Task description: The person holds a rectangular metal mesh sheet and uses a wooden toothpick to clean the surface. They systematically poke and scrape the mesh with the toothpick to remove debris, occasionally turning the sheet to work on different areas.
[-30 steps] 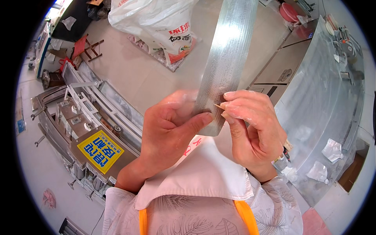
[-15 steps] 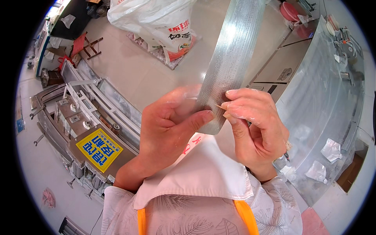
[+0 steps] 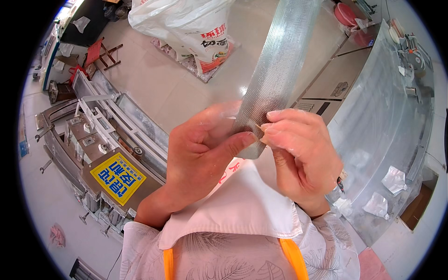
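A long perforated metal strip (image 3: 280, 60), silvery and dotted with small holes, slants up and away in front of my chest. Its near end is gripped by my left hand (image 3: 198, 140), thumb on the upper face and fingers behind, partly hidden. My right hand (image 3: 303, 154) pinches a thin toothpick-like stick (image 3: 259, 128), its tip at the holes near that end. The fingertips of this hand are close against the strip's right edge. Pale powder or dough residue marks the fingers. A white apron (image 3: 233, 200) hangs beneath both hands.
On the left stands a metal machine (image 3: 84, 135) bearing a yellow sign (image 3: 118, 178). White sacks (image 3: 191, 32) rest on the floor ahead. A metal-topped counter (image 3: 378, 121) runs along the right, with crumpled foil-like pieces (image 3: 377, 205) on it. A red folding stool (image 3: 94, 52) stands far left.
My right hand has shifted slightly, its fingers curling a little closer over the stick. The strip's far end has swung slightly to the right. My left hand keeps its hold.
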`<state>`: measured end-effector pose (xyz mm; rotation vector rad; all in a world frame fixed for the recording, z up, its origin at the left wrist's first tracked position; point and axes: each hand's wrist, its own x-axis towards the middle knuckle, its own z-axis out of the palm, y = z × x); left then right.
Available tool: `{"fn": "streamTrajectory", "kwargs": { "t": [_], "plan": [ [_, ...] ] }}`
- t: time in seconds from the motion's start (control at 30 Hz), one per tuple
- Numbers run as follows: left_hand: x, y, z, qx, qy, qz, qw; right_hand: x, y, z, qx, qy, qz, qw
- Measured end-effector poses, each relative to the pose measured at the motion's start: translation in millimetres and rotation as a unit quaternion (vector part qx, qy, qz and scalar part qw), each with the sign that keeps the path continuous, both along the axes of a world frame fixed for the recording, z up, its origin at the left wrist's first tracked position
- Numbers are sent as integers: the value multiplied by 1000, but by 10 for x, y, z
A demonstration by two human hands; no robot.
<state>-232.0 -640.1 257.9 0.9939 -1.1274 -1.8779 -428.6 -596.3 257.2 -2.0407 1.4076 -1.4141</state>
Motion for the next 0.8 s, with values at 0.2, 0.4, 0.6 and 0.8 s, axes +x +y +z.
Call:
{"fn": "streamTrajectory", "kwargs": {
  "t": [0.2, 0.4, 0.6, 0.8],
  "plan": [
    [0, -23, 3, -12, -35, -8, 999, 14, 11, -130, -26, -14, -4, 1000],
    [-9, -32, -10, -13, -33, -9, 999, 22, 31, -151, -41, -46, -12, 998],
    [-30, -24, -8, -1, -12, -3, 1000, 13, 22, -176, -43, -37, -16, 998],
    [-32, -31, 3, -6, -13, -6, 1000, 16, 24, -175, -37, -34, -23, 998]
  ]
}}
